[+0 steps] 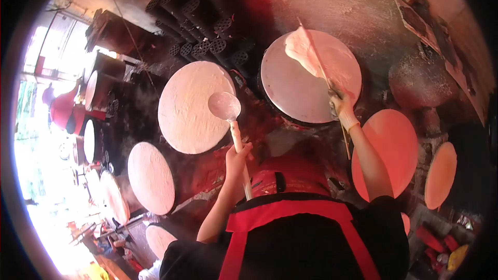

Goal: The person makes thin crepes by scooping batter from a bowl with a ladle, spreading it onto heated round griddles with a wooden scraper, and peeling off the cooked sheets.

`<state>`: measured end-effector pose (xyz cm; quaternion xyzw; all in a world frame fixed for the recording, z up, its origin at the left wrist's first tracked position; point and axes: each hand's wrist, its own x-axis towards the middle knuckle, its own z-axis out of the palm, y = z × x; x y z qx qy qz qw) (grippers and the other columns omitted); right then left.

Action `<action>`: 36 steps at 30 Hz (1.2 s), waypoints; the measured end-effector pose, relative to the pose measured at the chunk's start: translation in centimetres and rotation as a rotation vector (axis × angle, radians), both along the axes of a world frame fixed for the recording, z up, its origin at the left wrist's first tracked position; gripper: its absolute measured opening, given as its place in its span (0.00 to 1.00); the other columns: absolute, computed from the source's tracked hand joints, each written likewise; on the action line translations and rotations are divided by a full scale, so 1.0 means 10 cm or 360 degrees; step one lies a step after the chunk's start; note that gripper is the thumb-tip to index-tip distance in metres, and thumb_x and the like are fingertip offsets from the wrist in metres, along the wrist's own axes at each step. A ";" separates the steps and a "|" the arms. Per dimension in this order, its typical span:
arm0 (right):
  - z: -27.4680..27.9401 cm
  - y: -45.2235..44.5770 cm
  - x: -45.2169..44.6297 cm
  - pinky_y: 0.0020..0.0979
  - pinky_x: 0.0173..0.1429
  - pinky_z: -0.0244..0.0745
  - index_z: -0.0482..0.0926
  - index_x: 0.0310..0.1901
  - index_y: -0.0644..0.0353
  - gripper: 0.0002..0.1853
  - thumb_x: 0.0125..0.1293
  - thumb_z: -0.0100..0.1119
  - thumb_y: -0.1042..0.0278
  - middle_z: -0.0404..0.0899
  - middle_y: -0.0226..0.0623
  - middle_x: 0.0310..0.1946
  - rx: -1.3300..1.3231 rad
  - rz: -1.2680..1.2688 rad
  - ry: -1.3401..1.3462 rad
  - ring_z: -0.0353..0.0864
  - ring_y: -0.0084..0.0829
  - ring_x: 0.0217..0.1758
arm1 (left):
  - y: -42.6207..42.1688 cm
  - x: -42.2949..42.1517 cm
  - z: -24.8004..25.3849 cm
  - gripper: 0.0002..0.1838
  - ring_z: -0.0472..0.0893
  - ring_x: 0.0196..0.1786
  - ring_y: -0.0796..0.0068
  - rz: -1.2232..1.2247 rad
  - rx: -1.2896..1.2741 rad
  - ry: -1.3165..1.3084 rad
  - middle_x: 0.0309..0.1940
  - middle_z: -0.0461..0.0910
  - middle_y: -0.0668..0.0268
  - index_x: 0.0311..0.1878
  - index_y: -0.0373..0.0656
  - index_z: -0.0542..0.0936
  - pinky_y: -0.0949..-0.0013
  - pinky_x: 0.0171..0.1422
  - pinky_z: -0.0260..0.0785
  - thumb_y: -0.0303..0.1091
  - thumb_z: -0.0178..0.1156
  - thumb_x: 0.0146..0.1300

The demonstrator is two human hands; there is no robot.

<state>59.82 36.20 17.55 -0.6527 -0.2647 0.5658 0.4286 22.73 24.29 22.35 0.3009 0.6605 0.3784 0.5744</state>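
My left hand point(238, 158) is wrapped round the wooden handle of a ladle point(224, 106). The ladle's round bowl hangs over the right edge of a round plate covered with a pale, bumpy layer point(189, 111); whether it touches I cannot tell. A long thin stick point(320, 59) is in my closed right hand point(342, 106), which wears a pale glove or wrap with dark fingertips. Over the stick's upper part drapes a thin, pale, floppy sheet point(302, 52), like a pancake. Beneath it lies a round griddle point(290, 93) with a smooth pinkish-grey top.
Stacked black perforated coal briquettes point(192, 8) stand beyond the griddles. Further pale rounds flank me, including one at left point(151, 178) and a large pink one at right point(391, 150). A person in red point(67, 106) is at far left. Haze blurs the left side.
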 end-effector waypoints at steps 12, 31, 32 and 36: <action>0.24 0.05 1.01 0.26 0.12 0.49 0.75 0.60 0.54 0.18 0.69 0.50 0.72 0.61 0.24 0.14 0.0051 0.0241 -0.0031 0.55 0.18 0.09 | -0.28 0.52 0.58 0.09 0.73 0.28 0.84 0.0458 -0.0101 -0.0096 0.26 0.74 0.76 0.46 0.43 0.80 0.80 0.32 0.61 0.36 0.63 0.67; 0.66 -0.70 1.61 0.24 0.13 0.48 0.72 0.68 0.45 0.22 0.74 0.52 0.65 0.59 0.21 0.15 -0.0282 0.0997 0.0192 0.53 0.15 0.10 | -0.84 0.57 0.46 0.14 0.70 0.31 0.89 0.0382 -0.0272 -0.0053 0.31 0.74 0.79 0.54 0.43 0.81 0.81 0.35 0.60 0.35 0.60 0.68; 0.60 -0.88 1.70 0.24 0.14 0.47 0.73 0.68 0.44 0.21 0.74 0.53 0.62 0.59 0.20 0.15 -0.0305 0.0900 0.0183 0.52 0.15 0.10 | -0.78 0.58 0.48 0.14 0.69 0.30 0.89 0.0315 -0.0226 -0.0048 0.30 0.73 0.80 0.54 0.43 0.81 0.81 0.34 0.59 0.35 0.60 0.68; 0.37 -1.13 1.11 0.21 0.16 0.48 0.75 0.65 0.38 0.19 0.74 0.54 0.60 0.61 0.16 0.15 -0.0047 0.0157 0.0121 0.52 0.13 0.11 | -0.58 0.52 0.53 0.14 0.68 0.30 0.90 -0.0023 -0.0175 -0.0088 0.29 0.72 0.80 0.54 0.42 0.80 0.80 0.34 0.59 0.34 0.61 0.67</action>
